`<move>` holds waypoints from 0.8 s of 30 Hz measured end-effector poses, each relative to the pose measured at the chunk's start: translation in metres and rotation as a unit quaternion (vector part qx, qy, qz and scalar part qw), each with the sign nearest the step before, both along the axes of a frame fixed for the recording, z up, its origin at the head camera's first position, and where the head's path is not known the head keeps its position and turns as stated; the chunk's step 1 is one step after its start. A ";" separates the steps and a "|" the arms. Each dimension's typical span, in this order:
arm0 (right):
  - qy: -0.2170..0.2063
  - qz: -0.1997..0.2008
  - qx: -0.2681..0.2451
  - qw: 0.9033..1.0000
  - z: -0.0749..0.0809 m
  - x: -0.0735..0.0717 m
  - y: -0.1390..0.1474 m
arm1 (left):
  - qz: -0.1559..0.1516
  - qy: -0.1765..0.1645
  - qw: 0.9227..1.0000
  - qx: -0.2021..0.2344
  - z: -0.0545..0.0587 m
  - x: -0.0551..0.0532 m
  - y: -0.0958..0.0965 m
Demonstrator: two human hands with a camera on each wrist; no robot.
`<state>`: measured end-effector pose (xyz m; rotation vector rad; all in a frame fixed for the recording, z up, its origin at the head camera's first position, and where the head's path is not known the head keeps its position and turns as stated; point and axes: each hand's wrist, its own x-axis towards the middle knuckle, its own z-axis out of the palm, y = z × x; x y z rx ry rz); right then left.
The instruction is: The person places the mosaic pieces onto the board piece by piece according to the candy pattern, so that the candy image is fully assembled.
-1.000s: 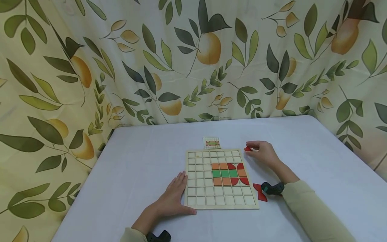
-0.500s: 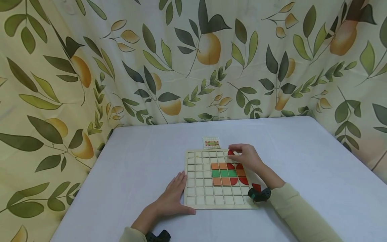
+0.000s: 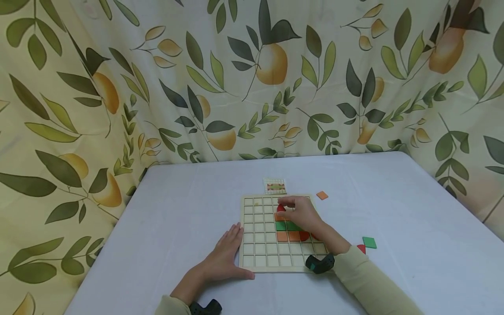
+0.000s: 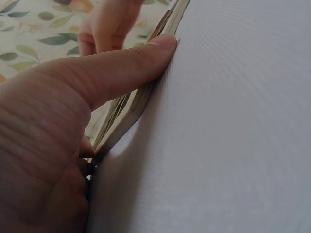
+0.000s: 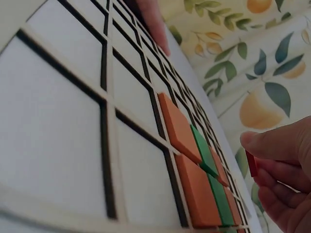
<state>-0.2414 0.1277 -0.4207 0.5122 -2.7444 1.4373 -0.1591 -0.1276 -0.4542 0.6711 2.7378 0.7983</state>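
Note:
A wooden grid board lies on the table with orange tiles, green tiles and red tiles set in its cells. My right hand is over the board's upper part and pinches a red tile with a curved edge between thumb and fingers. That red tile appears edge-on in the right wrist view, held clear of the board. My left hand rests at the board's left side, fingers straight along the edge. In the left wrist view its thumb lies against the board's edge. My right hand hides several tiles.
A small pattern card lies just behind the board. Loose tiles lie to the right: an orange one, a green one and a red one partly behind the sleeve. A leaf-and-fruit patterned curtain hangs behind the white table.
My right hand has carried the red tile leftward from beyond the board's right edge to over its upper middle. Loose orange and green tiles have come into view. The left hand stays put.

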 end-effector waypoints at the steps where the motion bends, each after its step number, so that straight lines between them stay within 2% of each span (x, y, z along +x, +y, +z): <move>1: -0.002 0.000 -0.001 1.000 -0.001 0.001 -0.002 | 0.000 -0.001 1.000 0.000 0.000 0.000 0.000; 8: 0.009 0.027 0.016 0.999 -0.007 0.004 -0.017 | 0.001 -0.004 1.000 -0.001 0.000 0.000 0.000; 16: 0.010 0.013 0.052 0.999 -0.010 0.003 -0.027 | -0.004 -0.005 1.000 0.001 0.001 0.000 0.001; 24: 0.033 0.026 0.072 0.997 -0.014 0.001 -0.028 | -0.003 -0.002 1.000 -0.004 0.001 0.000 0.000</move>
